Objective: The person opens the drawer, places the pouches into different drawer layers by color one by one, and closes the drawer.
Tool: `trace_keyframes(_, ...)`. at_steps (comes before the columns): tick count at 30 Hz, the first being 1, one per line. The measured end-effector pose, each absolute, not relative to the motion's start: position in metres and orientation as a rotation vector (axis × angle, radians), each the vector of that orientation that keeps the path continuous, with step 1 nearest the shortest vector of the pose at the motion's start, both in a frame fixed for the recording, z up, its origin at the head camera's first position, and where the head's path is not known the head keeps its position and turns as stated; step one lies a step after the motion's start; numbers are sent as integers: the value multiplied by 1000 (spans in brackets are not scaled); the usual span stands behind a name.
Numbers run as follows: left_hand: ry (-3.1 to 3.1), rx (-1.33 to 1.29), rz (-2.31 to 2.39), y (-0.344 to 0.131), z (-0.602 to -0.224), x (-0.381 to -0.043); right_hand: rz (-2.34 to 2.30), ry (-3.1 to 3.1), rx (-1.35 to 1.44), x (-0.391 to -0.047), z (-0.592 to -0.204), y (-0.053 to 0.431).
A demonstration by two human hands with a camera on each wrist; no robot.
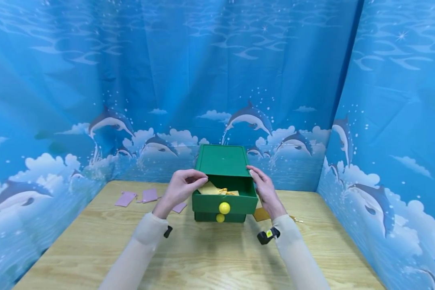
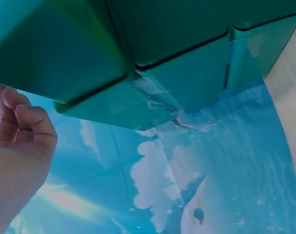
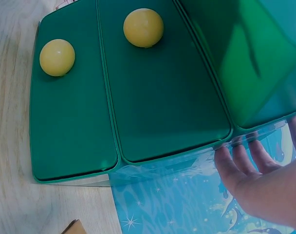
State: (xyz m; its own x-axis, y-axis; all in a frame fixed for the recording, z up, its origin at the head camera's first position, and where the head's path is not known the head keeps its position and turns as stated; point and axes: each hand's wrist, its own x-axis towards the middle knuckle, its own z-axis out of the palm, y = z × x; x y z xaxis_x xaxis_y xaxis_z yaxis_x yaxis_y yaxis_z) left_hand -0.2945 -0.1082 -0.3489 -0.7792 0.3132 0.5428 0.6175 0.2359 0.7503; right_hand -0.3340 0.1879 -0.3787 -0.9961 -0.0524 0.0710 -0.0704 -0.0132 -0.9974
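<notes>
Blue dolphin curtain point(image 1: 174, 80), far, left and right; wood table point(image 1: 199, 262) beneath. Drawer unit point(image 1: 222, 159), green: between your left hand point(image 1: 185, 185) and right hand point(image 1: 266, 191), top drawer point(image 1: 204, 203) drawn out toward you. Yellow card point(image 1: 208, 188): in that drawer, left part, tilted, ribbon point(image 1: 222, 191) just beside. Left hand: thumb and fingertips pinched together, seemingly on the card's corner. Right hand: fingers loosely spread along the unit's right side, grasping nothing. Handling, as judged: brace the unit lightly with your right; lower the card flat, ribbon clear of the drawer's rim.
</notes>
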Motion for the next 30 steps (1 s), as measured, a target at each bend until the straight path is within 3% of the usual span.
trace_keyframes(18, -2109, -1053, -1289, -91, -338, -256, 2226, -2196, 154, -336, -380, 189)
trace_keyframes(30, -2121, -1137, -1179, -70, -354, -238, 2225, -2204, 151, -334, -378, 190)
